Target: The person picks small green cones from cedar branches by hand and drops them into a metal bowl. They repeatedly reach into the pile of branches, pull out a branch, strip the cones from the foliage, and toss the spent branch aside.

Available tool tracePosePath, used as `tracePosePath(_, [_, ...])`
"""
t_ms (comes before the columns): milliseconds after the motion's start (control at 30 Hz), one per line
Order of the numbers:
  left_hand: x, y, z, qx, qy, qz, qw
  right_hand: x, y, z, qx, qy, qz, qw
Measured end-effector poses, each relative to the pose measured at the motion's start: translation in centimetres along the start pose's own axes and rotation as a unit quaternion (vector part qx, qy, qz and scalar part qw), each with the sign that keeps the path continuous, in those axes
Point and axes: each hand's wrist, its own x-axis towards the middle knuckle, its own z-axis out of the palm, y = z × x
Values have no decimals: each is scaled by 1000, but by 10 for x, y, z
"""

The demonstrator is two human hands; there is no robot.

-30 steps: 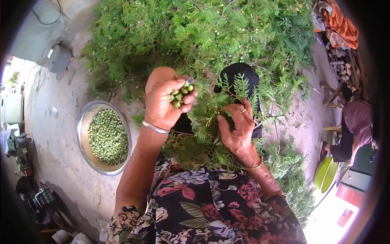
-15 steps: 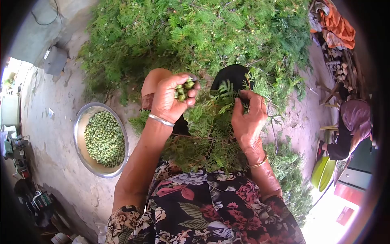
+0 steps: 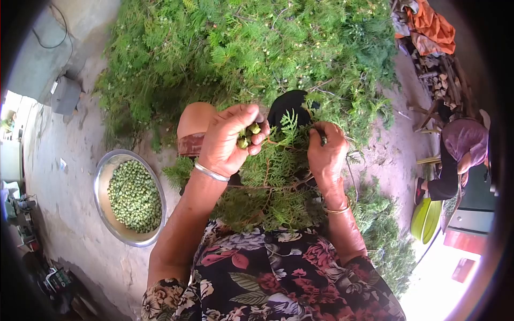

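My left hand (image 3: 227,139), with a silver bangle at its wrist, is curled around several small green cones (image 3: 244,140) that show between thumb and fingers. Across my lap lies a leafy evergreen branch (image 3: 267,176) with flat, scaly foliage. At the right side of that branch, my right hand (image 3: 329,152) has thumb and fingertips pinched together against the greenery; the exact spot they grip is partly hidden. A metal basin (image 3: 161,222) on the floor at the left holds a heap of green cones (image 3: 134,195).
A large pile of cut evergreen branches (image 3: 241,48) covers the floor ahead, and more foliage (image 3: 383,230) lies at right. Another person (image 3: 463,150) sits at far right near a green basin (image 3: 426,219). Firewood (image 3: 441,85) and orange cloth (image 3: 432,29) are at upper right.
My left hand has turned, with the cones lower between its fingers. The sprig by my right fingers stands more upright, and that hand has closed further. The whole view has shifted slightly.
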Motion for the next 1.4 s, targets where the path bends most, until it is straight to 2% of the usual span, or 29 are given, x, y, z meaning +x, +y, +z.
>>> tracePosePath(33, [1, 0, 4, 47, 26, 4, 999, 1, -1, -2, -1, 3, -1, 1000])
tracePosePath(100, [3, -3, 12, 58, 38, 0, 998, -1, -8, -11, 137, -36, 82, 986])
tracePosePath(133, [5, -4, 14, 100, 60, -2, 993, -2, -11, -16, 150, -45, 101, 982])
tracePosePath(200, [8, -6, 21, 149, 92, -8, 984, -6, -12, -19, 171, -44, 112, 978])
tracePosePath(267, [14, -9, 23, 188, 70, -5, 980, -11, -11, -19, 191, -43, 122, 973])
tracePosePath(333, [16, -11, 33, 253, 54, 0, 966, -15, -7, -18, 199, -48, 76, 976])
tracePosePath(367, [18, -10, 35, 253, 54, 0, 966, -15, -6, -18, 198, -49, 76, 976])
tracePosePath(433, [23, -8, 35, 252, -8, -23, 967, -16, -7, -20, 189, -72, 59, 978])
tracePosePath(500, [25, -3, 37, 259, -18, -40, 965, -16, -8, -22, 192, -75, 54, 977])
tracePosePath(600, [27, 1, 31, 175, -62, -74, 980, -18, -5, -21, 225, -72, 62, 970])
tracePosePath(767, [25, 3, 29, 209, -61, -81, 973, -20, -5, -21, 247, -72, 81, 963])
tracePosePath(833, [23, 2, 31, 236, -74, -80, 965, -20, -1, -18, 247, -66, 58, 965])
tracePosePath(1067, [18, 1, 27, 182, -85, -92, 975, -22, -4, -18, 224, -71, 64, 970])
tracePosePath(1133, [16, -1, 28, 270, -59, -61, 959, -23, -4, -16, 238, -66, 54, 968])
tracePosePath(1167, [15, -3, 28, 270, -57, -60, 959, -23, -5, -16, 238, -67, 54, 967])
tracePosePath(1233, [18, -13, 24, 462, -22, 138, 876, -22, -5, -16, 209, -74, 54, 974])
tracePosePath(1267, [22, -21, 18, 543, -19, 258, 799, -22, -7, -15, 210, -75, 54, 973])
tracePosePath(1300, [22, -22, 19, 543, -18, 258, 799, -21, -11, -14, 190, -75, 51, 978])
tracePosePath(1367, [18, -24, 21, 712, 16, 368, 598, -22, -13, -12, 170, -76, 49, 981])
tracePosePath(1400, [16, -25, 24, 721, 43, 388, 572, -23, -12, -10, 172, -72, 45, 981])
